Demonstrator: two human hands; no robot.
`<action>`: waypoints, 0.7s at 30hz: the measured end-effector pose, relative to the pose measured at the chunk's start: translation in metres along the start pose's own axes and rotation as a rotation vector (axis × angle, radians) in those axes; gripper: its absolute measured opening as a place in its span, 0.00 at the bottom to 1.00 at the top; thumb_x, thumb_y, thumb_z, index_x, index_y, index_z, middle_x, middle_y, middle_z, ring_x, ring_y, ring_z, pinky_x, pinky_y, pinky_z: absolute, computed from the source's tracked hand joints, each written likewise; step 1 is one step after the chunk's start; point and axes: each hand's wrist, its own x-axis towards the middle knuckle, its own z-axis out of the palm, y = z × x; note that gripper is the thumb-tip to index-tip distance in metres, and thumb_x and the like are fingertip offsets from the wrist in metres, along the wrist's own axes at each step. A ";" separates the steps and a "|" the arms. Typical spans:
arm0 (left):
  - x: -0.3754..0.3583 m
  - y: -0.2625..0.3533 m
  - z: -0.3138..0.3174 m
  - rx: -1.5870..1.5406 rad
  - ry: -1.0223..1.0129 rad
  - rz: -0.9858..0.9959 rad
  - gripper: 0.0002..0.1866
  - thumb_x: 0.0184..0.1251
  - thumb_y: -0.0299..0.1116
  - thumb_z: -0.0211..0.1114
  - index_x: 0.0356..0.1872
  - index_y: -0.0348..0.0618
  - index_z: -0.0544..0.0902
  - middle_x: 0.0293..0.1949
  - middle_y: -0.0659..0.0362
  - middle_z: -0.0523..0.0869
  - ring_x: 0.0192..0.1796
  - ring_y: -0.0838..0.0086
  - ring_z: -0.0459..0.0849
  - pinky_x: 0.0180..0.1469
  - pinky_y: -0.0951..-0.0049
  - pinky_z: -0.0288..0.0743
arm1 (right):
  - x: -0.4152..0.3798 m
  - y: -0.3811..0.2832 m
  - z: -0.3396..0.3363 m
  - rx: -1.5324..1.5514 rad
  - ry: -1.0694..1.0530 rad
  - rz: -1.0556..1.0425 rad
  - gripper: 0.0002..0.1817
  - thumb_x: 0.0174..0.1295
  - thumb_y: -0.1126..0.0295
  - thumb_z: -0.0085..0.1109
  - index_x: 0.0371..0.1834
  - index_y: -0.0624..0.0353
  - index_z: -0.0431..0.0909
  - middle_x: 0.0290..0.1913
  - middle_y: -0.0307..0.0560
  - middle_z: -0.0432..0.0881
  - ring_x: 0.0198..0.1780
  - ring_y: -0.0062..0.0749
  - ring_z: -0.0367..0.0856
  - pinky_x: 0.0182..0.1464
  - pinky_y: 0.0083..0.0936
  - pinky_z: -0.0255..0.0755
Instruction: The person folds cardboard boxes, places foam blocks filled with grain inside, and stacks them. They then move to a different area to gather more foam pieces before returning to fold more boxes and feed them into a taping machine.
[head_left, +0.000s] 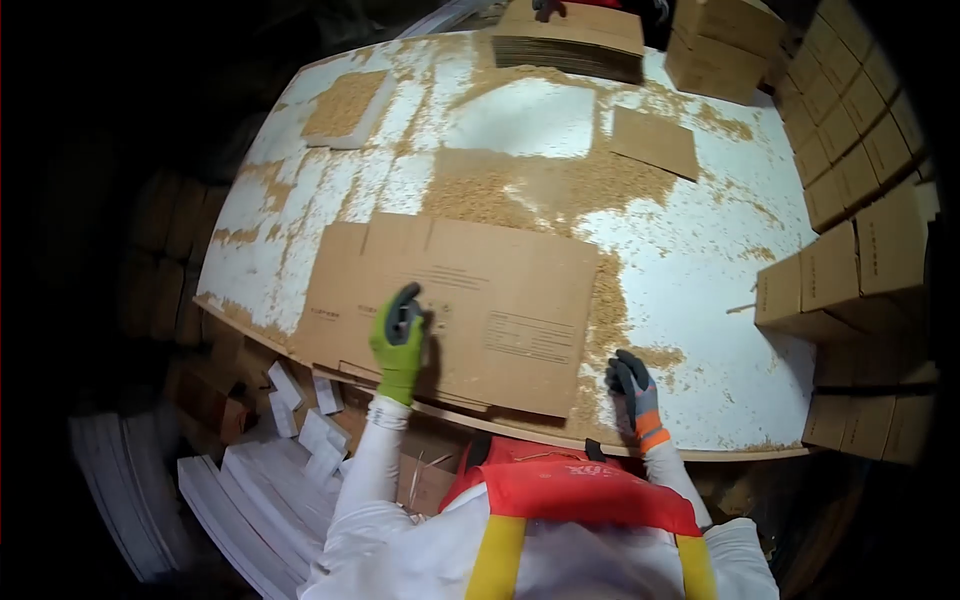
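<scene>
A flattened cardboard box [460, 310] with printed text lies along the near edge of the table. My left hand [399, 335], in a green glove with dark grey fingers, is over its middle, casting a shadow on the board. The fingers are loosely bent, with nothing seen between them. To the right of the box, my right hand [635, 395] wears a grey and orange glove. Its fingers point forward over the table near the box's right edge, apart and holding nothing.
Sawdust [540, 190] is scattered over the white table [700, 290]. A smaller cardboard piece [655, 142] lies farther back. Flat cartons [568, 58] are stacked at the far edge, with another person's gloved hand [548, 8] above. Boxes [830, 270] line the right; white foam strips [255, 500] lie lower left.
</scene>
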 end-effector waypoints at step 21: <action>0.090 -0.270 -0.239 -0.553 -0.490 -1.017 0.34 0.70 0.52 0.60 0.72 0.48 0.64 0.65 0.61 0.72 0.60 0.76 0.72 0.58 0.75 0.73 | 0.044 0.014 0.235 -0.483 -0.219 -0.077 0.61 0.42 0.57 0.81 0.74 0.64 0.47 0.67 0.53 0.69 0.67 0.35 0.68 0.67 0.29 0.63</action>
